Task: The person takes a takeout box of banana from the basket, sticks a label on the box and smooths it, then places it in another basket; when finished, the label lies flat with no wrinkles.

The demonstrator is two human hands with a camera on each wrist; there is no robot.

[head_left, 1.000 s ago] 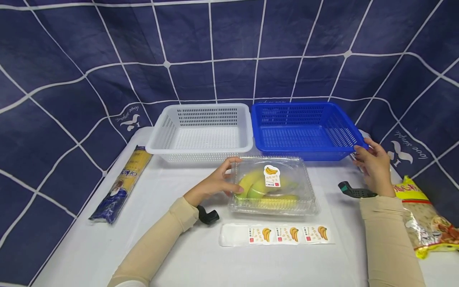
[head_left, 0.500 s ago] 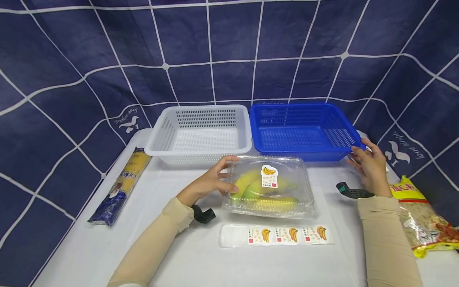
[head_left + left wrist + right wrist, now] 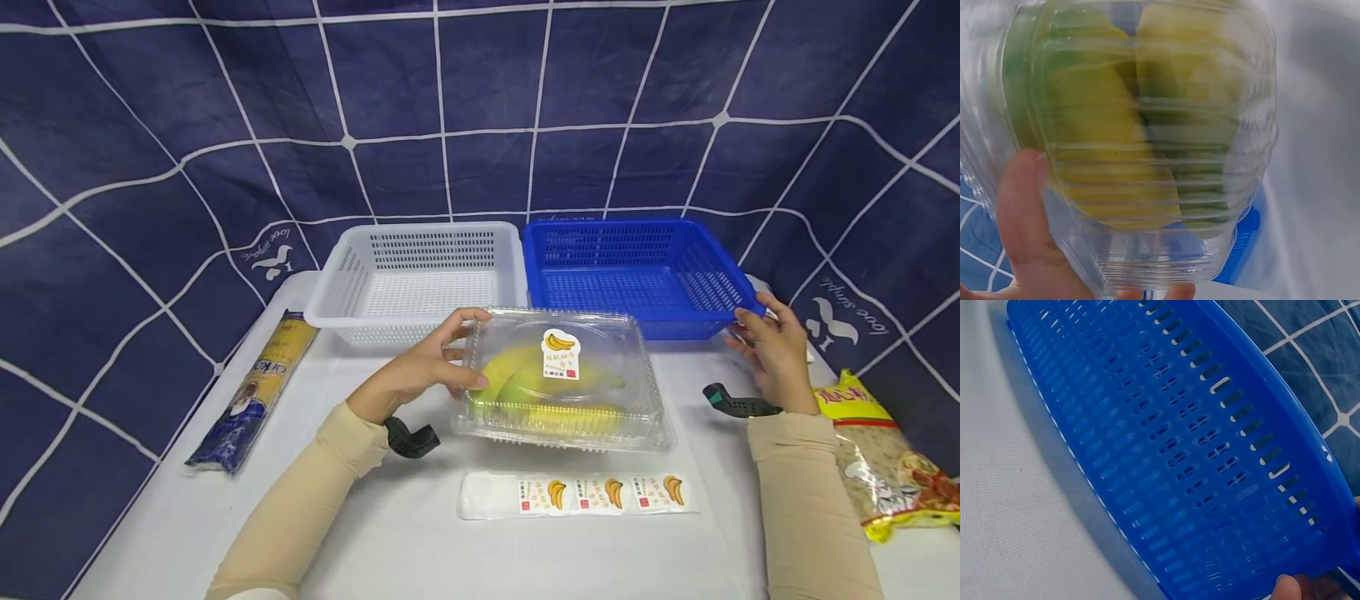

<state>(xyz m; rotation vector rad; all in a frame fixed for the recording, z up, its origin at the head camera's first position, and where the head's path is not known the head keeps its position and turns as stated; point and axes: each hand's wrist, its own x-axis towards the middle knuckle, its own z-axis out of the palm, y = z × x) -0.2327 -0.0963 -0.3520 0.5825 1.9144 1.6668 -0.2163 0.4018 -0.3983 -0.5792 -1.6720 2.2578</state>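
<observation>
My left hand (image 3: 416,367) grips the left side of a clear plastic clamshell box (image 3: 628,354), thumb in front and fingers behind. In the left wrist view the thumb (image 3: 1021,209) presses the ribbed wall, and yellow-green bananas (image 3: 1104,131) show through it. The box is tilted, its left end lifted off the table. On its lid is a banana sticker (image 3: 561,354). My right hand (image 3: 780,354) holds the front right corner of a blue perforated basket (image 3: 637,317) by its rim; most of that hand is out of frame in the right wrist view.
A white basket (image 3: 416,321) stands left of the blue one. In front of the box lies a strip of banana stickers (image 3: 577,495). A pasta packet (image 3: 255,392) lies at the left, and a yellow-ended food bag (image 3: 885,458) at the right.
My left hand has shifted left and slightly up, raising and tilting the clamshell box with the bananas in it. My right hand stays at the blue basket's corner.
</observation>
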